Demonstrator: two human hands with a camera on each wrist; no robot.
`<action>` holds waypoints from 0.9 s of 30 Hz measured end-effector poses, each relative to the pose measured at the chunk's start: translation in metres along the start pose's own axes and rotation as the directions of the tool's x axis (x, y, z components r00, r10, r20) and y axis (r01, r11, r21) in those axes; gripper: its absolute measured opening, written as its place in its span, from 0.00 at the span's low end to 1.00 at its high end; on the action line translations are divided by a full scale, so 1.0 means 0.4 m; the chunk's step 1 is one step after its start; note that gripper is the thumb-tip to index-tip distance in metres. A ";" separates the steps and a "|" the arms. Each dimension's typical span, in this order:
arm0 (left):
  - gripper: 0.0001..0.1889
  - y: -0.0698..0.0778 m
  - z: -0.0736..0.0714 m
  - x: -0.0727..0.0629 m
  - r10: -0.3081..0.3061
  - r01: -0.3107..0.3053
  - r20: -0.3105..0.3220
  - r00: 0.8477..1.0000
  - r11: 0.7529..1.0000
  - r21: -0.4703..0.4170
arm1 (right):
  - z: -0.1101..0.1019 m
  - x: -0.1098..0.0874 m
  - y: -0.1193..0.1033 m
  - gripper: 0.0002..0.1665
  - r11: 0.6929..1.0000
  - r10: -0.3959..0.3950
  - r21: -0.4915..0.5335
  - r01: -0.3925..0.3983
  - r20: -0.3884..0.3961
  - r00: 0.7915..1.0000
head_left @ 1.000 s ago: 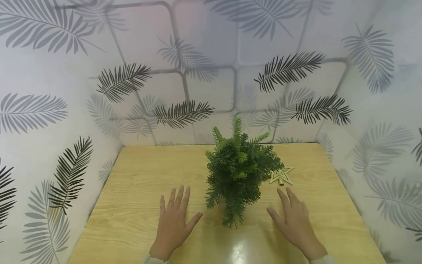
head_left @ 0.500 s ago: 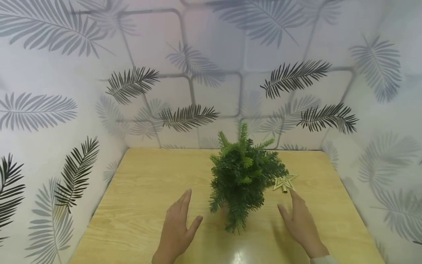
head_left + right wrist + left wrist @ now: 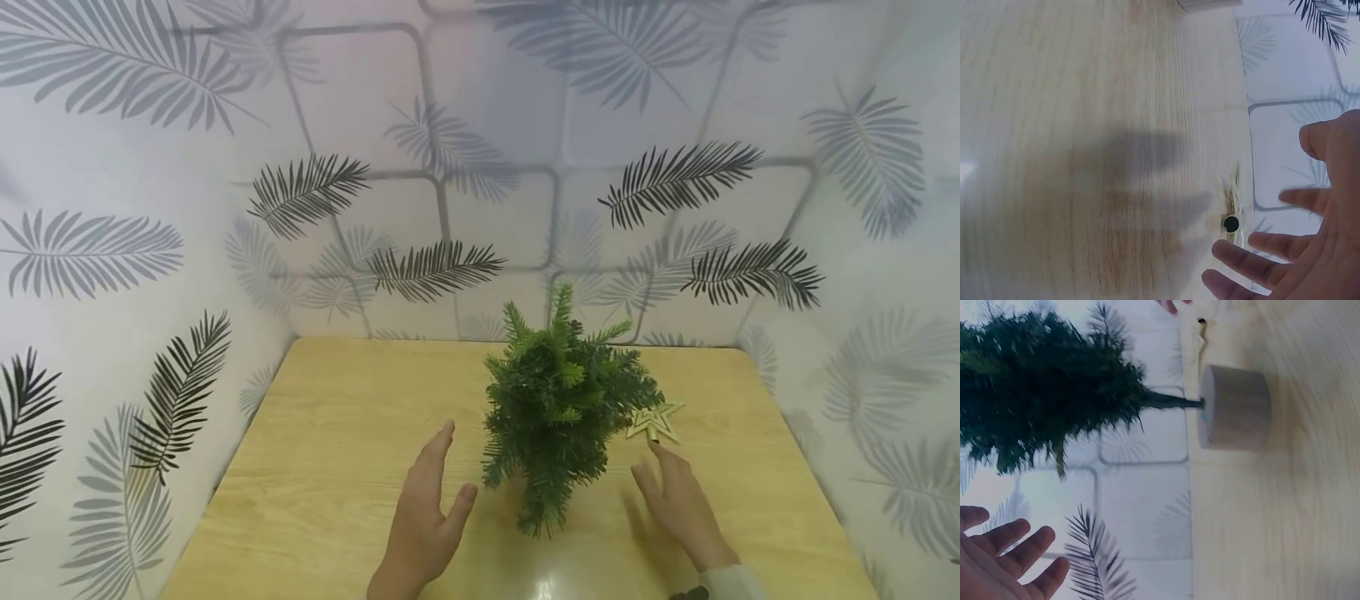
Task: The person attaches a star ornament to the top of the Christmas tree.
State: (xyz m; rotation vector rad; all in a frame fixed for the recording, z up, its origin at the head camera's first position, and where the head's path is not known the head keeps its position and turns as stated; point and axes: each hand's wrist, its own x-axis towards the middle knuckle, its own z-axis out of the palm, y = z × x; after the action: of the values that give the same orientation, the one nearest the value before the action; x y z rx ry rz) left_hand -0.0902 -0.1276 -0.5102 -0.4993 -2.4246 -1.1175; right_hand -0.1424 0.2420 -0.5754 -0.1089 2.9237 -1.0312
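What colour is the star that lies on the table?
The star is pale gold; the head view shows it best.

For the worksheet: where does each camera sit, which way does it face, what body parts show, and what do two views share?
Head: on the head, looking forward and down at table, tree, star; left hand and right hand show.
Left wrist: on that wrist, looking at tree and its base; left hand, bit of right hand show.
Right wrist: on that wrist, looking across table toward star; right hand shows.
Shared: tree in head and left wrist views.
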 end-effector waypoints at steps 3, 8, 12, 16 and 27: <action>0.38 0.023 -0.001 0.002 0.006 -0.006 -0.001 1.000 1.000 -0.024 | 0.008 0.009 0.013 0.37 1.000 0.000 -0.024 0.000 -0.004 1.000; 0.36 0.053 -0.009 0.022 0.084 -0.086 -0.032 0.996 0.995 -0.053 | 0.008 0.029 0.038 0.36 1.000 0.005 -0.031 -0.006 -0.024 1.000; 0.34 0.074 -0.018 0.044 0.132 -0.135 -0.042 0.990 0.987 -0.081 | 0.001 0.039 0.052 0.40 0.997 0.078 0.003 -0.078 -0.026 0.997; 0.35 0.091 -0.026 0.054 0.135 -0.137 -0.026 0.990 0.983 -0.125 | 0.000 0.048 0.062 0.41 0.986 0.164 0.007 -0.164 -0.016 0.986; 0.27 0.128 -0.028 0.095 0.225 -0.236 -0.072 0.972 0.936 -0.263 | -0.011 0.098 0.101 0.44 0.981 0.192 -0.003 -0.192 -0.037 0.981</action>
State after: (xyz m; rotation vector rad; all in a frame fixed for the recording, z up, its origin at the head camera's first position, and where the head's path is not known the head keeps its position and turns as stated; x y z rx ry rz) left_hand -0.0952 -0.0996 -0.4522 -0.8163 -2.1210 -1.3443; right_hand -0.1837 0.2729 -0.5979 0.1900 2.8979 -1.0034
